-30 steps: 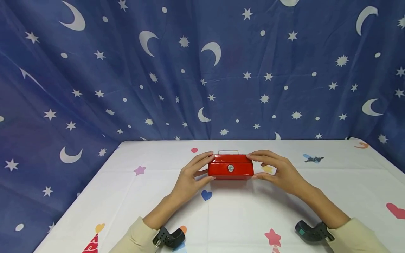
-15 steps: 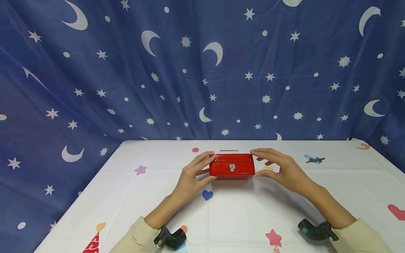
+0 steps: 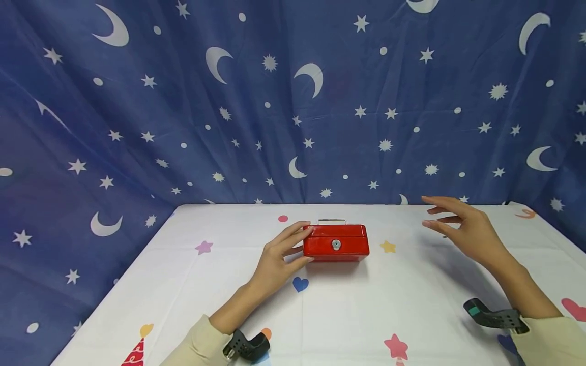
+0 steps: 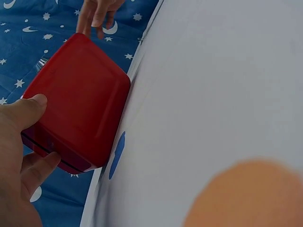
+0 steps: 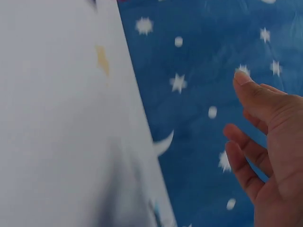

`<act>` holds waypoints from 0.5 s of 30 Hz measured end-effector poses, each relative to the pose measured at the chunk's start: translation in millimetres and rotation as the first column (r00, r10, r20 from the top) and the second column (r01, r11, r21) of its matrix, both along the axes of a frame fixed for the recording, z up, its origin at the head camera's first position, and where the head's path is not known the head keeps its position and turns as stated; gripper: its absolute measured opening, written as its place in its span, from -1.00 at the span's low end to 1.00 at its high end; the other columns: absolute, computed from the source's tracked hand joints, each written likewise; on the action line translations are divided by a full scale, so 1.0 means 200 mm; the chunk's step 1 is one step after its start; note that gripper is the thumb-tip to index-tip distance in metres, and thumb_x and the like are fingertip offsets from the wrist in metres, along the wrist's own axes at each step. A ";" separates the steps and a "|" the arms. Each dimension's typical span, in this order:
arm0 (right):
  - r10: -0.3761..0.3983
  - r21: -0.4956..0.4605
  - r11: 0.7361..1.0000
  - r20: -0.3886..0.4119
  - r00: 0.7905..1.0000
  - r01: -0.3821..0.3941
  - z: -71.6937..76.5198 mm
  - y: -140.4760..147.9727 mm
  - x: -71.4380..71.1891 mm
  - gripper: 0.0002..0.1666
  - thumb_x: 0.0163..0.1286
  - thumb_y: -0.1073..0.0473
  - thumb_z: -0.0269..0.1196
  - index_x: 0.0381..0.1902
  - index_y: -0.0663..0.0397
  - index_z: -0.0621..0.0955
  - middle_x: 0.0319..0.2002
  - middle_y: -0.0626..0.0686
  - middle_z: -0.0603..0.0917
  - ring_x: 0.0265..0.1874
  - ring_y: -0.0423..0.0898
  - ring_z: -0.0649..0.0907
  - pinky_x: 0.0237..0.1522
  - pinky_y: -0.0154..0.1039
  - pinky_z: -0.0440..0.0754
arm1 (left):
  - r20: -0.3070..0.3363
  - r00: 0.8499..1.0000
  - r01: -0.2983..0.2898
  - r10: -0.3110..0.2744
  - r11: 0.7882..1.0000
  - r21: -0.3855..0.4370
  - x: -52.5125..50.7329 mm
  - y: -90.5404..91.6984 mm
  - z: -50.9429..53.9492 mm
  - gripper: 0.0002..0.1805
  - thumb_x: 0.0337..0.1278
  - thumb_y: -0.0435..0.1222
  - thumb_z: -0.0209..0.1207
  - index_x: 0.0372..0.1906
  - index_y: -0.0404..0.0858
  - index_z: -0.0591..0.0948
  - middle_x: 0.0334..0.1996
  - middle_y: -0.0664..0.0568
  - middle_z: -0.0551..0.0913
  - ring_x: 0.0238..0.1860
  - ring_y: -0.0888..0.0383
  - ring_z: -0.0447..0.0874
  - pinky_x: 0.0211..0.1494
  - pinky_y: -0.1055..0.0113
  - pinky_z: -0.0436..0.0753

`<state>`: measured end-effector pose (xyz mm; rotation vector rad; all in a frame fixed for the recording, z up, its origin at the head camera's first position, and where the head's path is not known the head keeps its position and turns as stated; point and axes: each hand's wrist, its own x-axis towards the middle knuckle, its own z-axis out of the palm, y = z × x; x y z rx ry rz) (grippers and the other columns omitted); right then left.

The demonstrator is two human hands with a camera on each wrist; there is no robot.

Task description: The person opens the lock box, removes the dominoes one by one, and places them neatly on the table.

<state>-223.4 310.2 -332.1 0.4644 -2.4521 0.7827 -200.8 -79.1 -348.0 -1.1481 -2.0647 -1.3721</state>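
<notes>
Head view: the left hand (image 3: 274, 259) holds the left end of the red box (image 3: 336, 243), fingers above and thumb below, near the worktop's (image 3: 348, 310) far edge, midway between the far corners. Over towards the far right corner hangs the right hand (image 3: 473, 231), thumb and fingers apart! Left wrist: thumb and fingers straddle the box's end. Right wrist: loosely bent fingers, thumb spread from them, against the starry curtain (image 5: 199, 56).

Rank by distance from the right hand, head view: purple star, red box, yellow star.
1. Yellow star: printed, left of the right hand.
2. Red box: farther left, its left end held by the left hand.
3. Purple star: printed, left of the left hand.
</notes>
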 end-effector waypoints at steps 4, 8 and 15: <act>-0.078 -0.016 0.997 0.094 0.993 0.080 -0.05 0.14 0.00 -0.36 0.21 0.14 0.39 0.27 -0.04 0.51 0.07 0.18 0.59 -0.17 -0.38 0.56 -0.26 -0.78 0.37 | -0.006 1.000 0.000 0.000 1.000 -0.005 0.00 0.00 0.00 -0.36 -0.20 -0.67 0.34 0.14 -0.61 0.46 0.17 -0.43 0.41 0.09 -0.27 0.52 -0.14 -0.02 0.65; -0.146 0.003 0.989 0.151 0.978 0.148 -0.11 0.27 -0.01 -0.42 0.25 0.02 0.35 0.22 0.03 0.55 0.03 0.22 0.60 -0.11 0.05 0.58 -0.30 -0.78 0.35 | -0.018 1.000 -0.005 0.005 1.000 -0.003 -0.01 0.00 -0.01 -0.37 -0.21 -0.67 0.34 0.14 -0.62 0.46 0.17 -0.43 0.41 0.08 -0.28 0.52 -0.15 -0.01 0.65; -0.249 0.039 0.968 0.212 0.945 0.246 -0.23 0.42 -0.02 -0.43 0.30 -0.05 0.29 0.16 0.16 0.57 -0.11 0.33 0.60 -0.16 0.27 0.55 -0.39 -0.37 0.48 | -0.019 1.000 0.000 0.000 1.000 0.001 -0.01 0.00 0.00 -0.37 -0.21 -0.68 0.34 0.13 -0.63 0.46 0.16 -0.45 0.41 0.08 -0.29 0.52 -0.15 -0.03 0.65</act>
